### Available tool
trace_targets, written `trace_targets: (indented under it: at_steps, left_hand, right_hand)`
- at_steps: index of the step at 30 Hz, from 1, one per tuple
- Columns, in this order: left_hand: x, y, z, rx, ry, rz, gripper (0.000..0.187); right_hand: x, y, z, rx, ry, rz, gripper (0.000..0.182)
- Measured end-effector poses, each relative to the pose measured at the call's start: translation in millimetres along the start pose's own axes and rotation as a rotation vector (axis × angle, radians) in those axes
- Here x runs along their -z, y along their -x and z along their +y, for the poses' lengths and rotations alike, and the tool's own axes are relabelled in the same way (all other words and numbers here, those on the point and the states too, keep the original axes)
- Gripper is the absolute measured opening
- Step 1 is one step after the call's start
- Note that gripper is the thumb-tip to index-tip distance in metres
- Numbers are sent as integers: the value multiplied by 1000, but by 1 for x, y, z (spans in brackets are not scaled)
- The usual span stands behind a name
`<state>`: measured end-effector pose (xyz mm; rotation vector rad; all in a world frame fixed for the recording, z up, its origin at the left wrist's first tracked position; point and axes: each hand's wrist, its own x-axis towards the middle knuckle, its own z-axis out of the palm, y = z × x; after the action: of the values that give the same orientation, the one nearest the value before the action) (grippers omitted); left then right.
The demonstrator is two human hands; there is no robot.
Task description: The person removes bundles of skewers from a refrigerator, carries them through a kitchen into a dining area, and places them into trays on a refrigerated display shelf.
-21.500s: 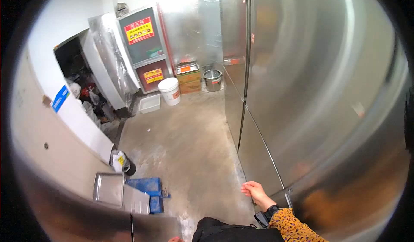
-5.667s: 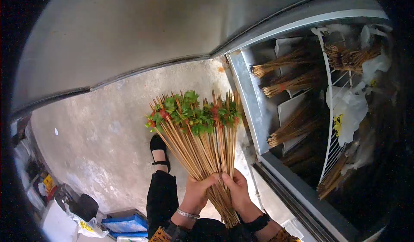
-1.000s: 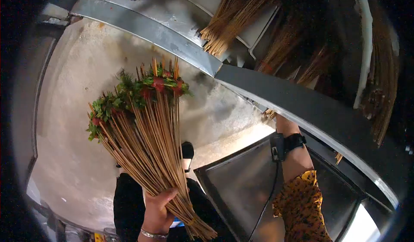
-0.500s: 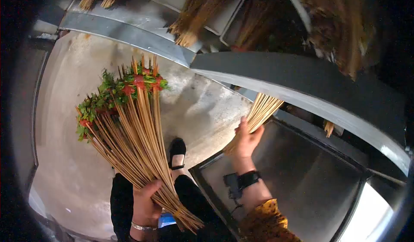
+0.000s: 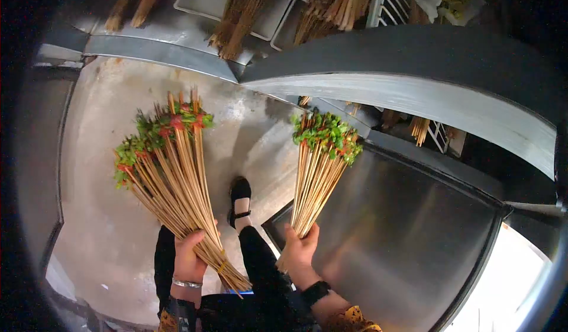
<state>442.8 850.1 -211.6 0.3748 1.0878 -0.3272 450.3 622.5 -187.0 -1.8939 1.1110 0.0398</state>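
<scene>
My left hand (image 5: 190,257) is closed around a large fanned bundle of thin wooden skewers (image 5: 183,196). Green leaves and red pieces sit at their upper ends, and a yellow band circles them near the lower ends. To the right, my right hand (image 5: 301,246) grips a second skewer bundle (image 5: 313,184), also tipped with green leaves and bits of red. The two bundles are apart, both with their leafy ends pointing away from me.
A metal shelf edge (image 5: 414,89) curves across the upper right, with more skewers (image 5: 419,130) beneath it. Trays (image 5: 207,1) and skewer bundles (image 5: 239,18) lie at the top. A dark metal panel (image 5: 408,231) stands at the right. My shoe (image 5: 239,199) is on the floor (image 5: 106,225).
My right hand has moved left and down, bringing its bundle out from under the shelf edge, so the leafy ends now show. The left bundle has shifted slightly.
</scene>
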Motion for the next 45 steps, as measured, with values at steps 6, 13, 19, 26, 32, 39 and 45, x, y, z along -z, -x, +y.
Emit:
trace_targets:
  at_steps: [6,13,19,26,32,39,45]
  left_hand:
    - [27,82,-17,109,82,-7,45]
    - [-7,125,-33,-54,-49,42,46]
    - [-18,140,-36,-180,-194,97,43]
    - [-44,177,-10,-362,-310,-22,57]
    - [-87,230,-7,-611,-545,-117,79]
    - [-157,345,-49,-855,-665,-366,78]
    - [-183,398,-91,-998,-653,-661,89]
  right_hand:
    - [55,55,-33,-173,83,-329,40]
    - [85,48,-51,81,319,-456,54]
    - [118,42,-92,361,365,-546,52]
    - [147,67,-119,442,220,-597,53]
    - [178,86,-143,552,-8,-663,55]
    - [244,157,-225,709,-405,-926,58]
    - [291,172,-230,988,-474,-806,63]
